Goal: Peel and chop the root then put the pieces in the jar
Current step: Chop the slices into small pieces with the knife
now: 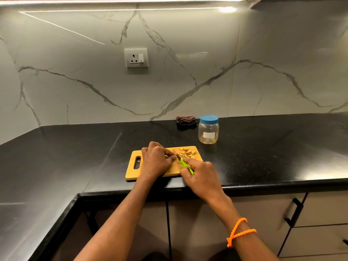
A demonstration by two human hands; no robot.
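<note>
A wooden cutting board [175, 169] lies on the black counter. My left hand [156, 160] presses down on a piece of yellow root [167, 156], which is mostly hidden under the fingers. A knife with a green handle [185, 164] is in my right hand [199, 171], its blade resting on the board beside my left fingertips. Several chopped yellow pieces [186, 152] lie piled at the board's far right corner. A clear plastic jar [208, 132] with a blue lid on stands behind the board to the right, with a few pieces at its bottom.
A folded dark cloth [185, 120] lies against the marble wall left of the jar. A small scrap [138, 161] sits near the board's handle slot. The counter's front edge [263, 185] runs just below the board. A wall socket [136, 58] is above.
</note>
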